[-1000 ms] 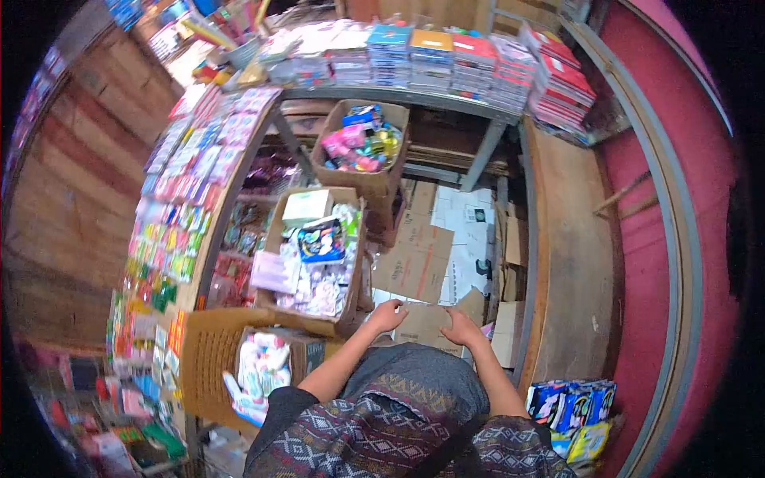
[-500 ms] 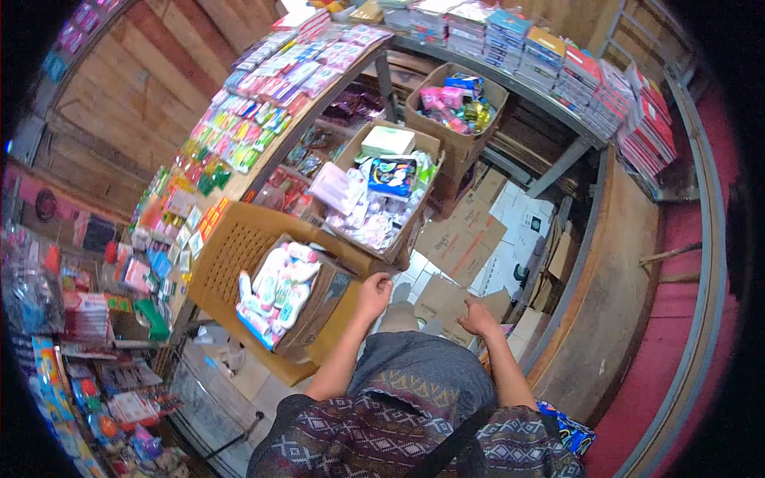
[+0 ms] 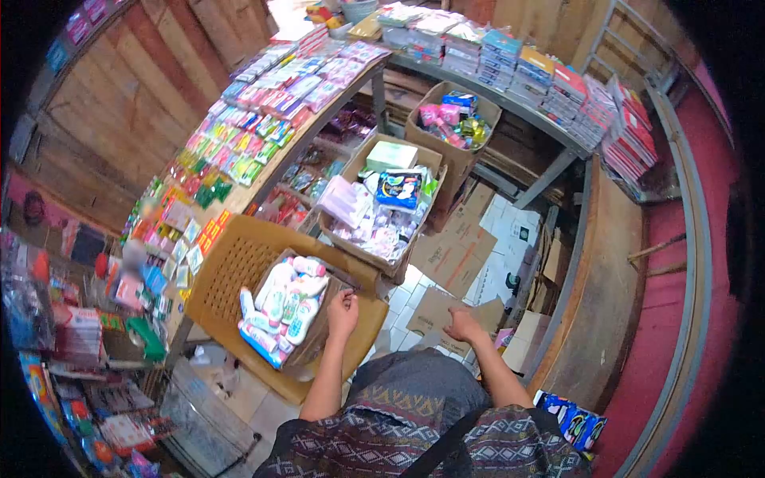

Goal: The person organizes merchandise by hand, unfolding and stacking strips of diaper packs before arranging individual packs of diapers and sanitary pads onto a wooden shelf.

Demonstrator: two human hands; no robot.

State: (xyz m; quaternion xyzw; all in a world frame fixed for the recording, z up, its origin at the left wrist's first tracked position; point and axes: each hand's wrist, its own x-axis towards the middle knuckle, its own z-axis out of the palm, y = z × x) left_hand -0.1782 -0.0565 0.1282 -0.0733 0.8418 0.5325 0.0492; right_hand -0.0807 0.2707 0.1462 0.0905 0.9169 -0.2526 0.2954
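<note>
My left hand [image 3: 343, 316] is beside the right edge of an open cardboard box [image 3: 315, 338], its fingers loosely curled and nothing showing in them. White bottles [image 3: 280, 304] with pink and green labels fill that box. It rests on the seat of a tan plastic chair [image 3: 223, 247] with a woven-pattern back. Over the floor, in front of my body, my right hand [image 3: 464, 325] hangs with curled fingers and no object visible in it. Flattened cardboard [image 3: 434, 311] lies below and beyond this hand.
Beyond the chair stands a carton [image 3: 368, 248] of packets, with another filled carton [image 3: 434, 131] behind. A goods-covered table [image 3: 307, 119] runs along the left and stacked books [image 3: 530, 72] line the back. A wooden bench [image 3: 613, 295] borders the right; blue packs [image 3: 578, 422] sit near my right elbow.
My left hand has moved left and slightly down, closer to the box on the chair. My right hand has shifted slightly left. The view has shifted a little.
</note>
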